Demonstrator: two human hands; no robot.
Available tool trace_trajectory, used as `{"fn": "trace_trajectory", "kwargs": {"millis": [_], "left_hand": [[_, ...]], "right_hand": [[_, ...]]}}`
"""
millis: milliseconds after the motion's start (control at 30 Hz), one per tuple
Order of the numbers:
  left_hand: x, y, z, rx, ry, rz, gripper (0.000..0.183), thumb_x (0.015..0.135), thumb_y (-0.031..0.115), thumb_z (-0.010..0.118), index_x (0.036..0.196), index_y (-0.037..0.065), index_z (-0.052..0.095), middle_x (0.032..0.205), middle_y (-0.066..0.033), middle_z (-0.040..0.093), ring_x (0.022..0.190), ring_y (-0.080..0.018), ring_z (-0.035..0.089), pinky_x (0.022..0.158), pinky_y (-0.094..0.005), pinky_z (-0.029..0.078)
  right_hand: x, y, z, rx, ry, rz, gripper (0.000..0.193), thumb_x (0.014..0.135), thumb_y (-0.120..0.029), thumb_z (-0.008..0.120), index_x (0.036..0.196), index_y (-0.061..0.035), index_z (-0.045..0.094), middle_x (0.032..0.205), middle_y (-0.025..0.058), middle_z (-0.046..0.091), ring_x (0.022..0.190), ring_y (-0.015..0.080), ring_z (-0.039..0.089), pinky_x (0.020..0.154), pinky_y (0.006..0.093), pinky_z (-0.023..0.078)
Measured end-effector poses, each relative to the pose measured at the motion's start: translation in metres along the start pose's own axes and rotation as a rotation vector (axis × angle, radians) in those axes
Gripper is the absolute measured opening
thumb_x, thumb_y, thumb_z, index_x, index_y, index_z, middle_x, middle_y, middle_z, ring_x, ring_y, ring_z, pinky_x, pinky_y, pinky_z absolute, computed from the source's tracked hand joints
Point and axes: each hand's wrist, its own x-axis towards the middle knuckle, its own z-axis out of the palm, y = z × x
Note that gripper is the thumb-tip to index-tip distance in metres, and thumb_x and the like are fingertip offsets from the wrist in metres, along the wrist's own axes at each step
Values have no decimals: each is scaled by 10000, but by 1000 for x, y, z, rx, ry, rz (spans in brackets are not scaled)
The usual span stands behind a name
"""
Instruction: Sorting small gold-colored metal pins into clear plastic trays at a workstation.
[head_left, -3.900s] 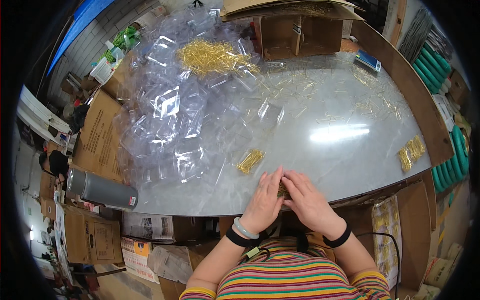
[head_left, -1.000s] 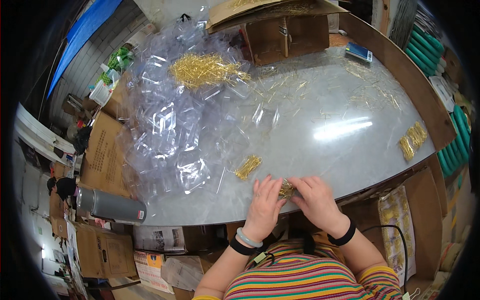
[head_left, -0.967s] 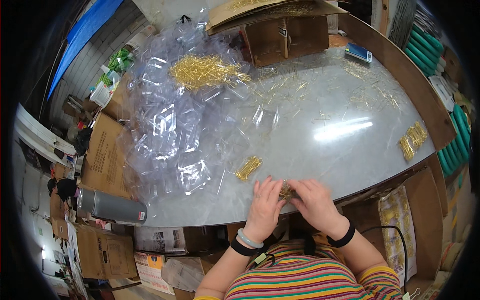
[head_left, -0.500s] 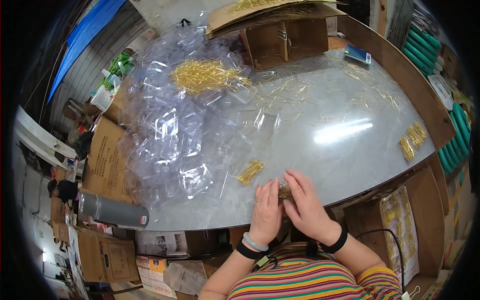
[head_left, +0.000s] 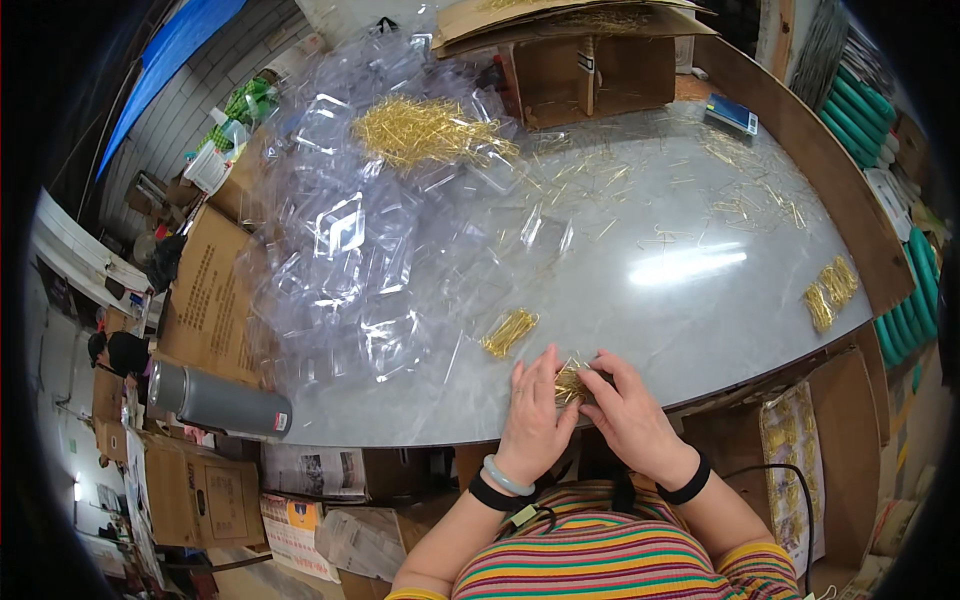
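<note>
A small bundle of thin gold wire pieces (head_left: 569, 386) sits between my two hands at the table's near edge. My left hand (head_left: 535, 408) presses its closed fingers along the left side of the bundle. From the right, my right hand (head_left: 630, 415) grips it with thumb and bent fingers. Just beyond my left hand lies another gold wire bundle (head_left: 510, 333) on the grey table (head_left: 600, 300). A third group of gold wire bundles (head_left: 830, 292) rests by the right edge. Farther back, a loose heap of gold wire (head_left: 425, 132) lies on clear plastic packaging (head_left: 345, 250).
A grey bottle (head_left: 222, 400) lies on its side at the near left. An open cardboard box (head_left: 610, 80) and a small blue box (head_left: 731, 114) stand at the back. Loose wires (head_left: 750, 190) are scattered there. A cardboard wall (head_left: 800, 150) borders the right side.
My right hand has shifted slightly right and its fingers have bent around the bundle, so more of the wire shows between my hands. The whole view has tilted a little.
</note>
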Motion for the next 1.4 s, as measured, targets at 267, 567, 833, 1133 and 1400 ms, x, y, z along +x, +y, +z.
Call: {"fn": "trace_trajectory", "kwargs": {"millis": [267, 567, 833, 1133, 1400], "left_hand": [[3, -7, -29, -302, -141, -25, 985, 808, 26, 722, 1584, -4, 116, 1459, -234, 433, 1359, -401, 443, 1144, -445, 348], [-3, -14, -43, -147, -203, -74, 643, 854, -4, 699, 1450, -6, 457, 1376, -184, 562, 1337, -384, 476, 1107, -431, 401], [1, -3, -39, -28, -186, 33, 706, 815, -17, 615, 1471, -64, 360, 1442, -265, 448, 1407, -466, 353, 1177, -519, 293], [-1, -9, -25, 142, -236, 117, 735, 837, -18, 565, 1496, -117, 255, 1462, -311, 378, 1408, -465, 340, 1189, -546, 273], [-6, -17, -23, -154, -193, -28, 860, 859, -85, 542, 1559, -76, 41, 1510, -323, 310, 1366, -482, 406, 1180, -503, 316]], "right_hand": [[26, 2, 4, -212, -119, -227, 449, 886, -131, 681, 1283, 25, 539, 1334, 196, 533, 1344, 390, 468, 1135, 447, 386], [21, 6, 2, -29, -75, -144, 432, 817, -108, 745, 1197, -22, 557, 1181, 150, 558, 1098, 357, 555, 963, 457, 465], [16, 4, -1, 27, -54, -81, 515, 835, -76, 732, 1292, 8, 510, 1321, 216, 503, 1224, 411, 503, 1035, 458, 438], [16, -9, 19, 351, -10, 4, 613, 901, 17, 586, 1452, 80, 325, 1509, 309, 327, 1382, 474, 374, 1153, 480, 346], [20, -4, 18, -104, -122, -151, 537, 873, -26, 637, 1377, 46, 467, 1413, 228, 471, 1339, 419, 452, 1134, 473, 382]]}}
